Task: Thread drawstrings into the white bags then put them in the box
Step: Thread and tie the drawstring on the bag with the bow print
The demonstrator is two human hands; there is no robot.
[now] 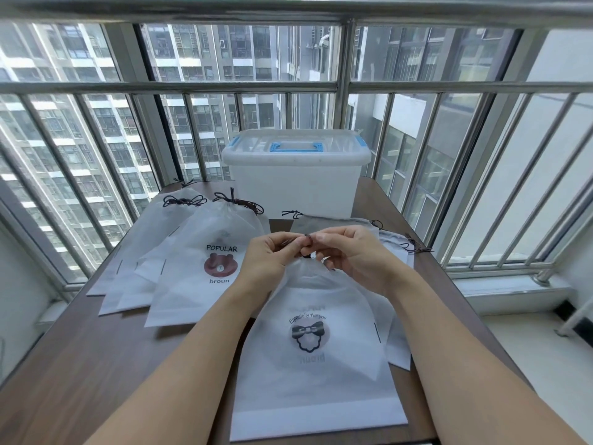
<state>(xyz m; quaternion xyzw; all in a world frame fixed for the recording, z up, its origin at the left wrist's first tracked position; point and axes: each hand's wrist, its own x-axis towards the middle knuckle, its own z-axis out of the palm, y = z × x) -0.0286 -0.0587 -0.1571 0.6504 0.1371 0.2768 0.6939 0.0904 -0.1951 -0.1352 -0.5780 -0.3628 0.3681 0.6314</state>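
Observation:
A white bag [317, 374] printed with a bow-tie sheep lies on the table in front of me, its top gathered up. My left hand [272, 255] and my right hand [349, 255] meet above that gathered top, and both pinch the dark drawstring [306, 236] between thumb and fingers. To the left lies a fanned stack of white bags, the top one [205, 271] marked POPULAR with a brown bear, with dark cords at their tops. Behind the bags stands the translucent white box [295, 187] with a blue-handled lid on it.
More white bags [393, 244] with cords lie to the right, behind my right hand. The brown table [96, 364] ends near a metal railing [224, 88] on the far and side edges, with high-rise buildings beyond.

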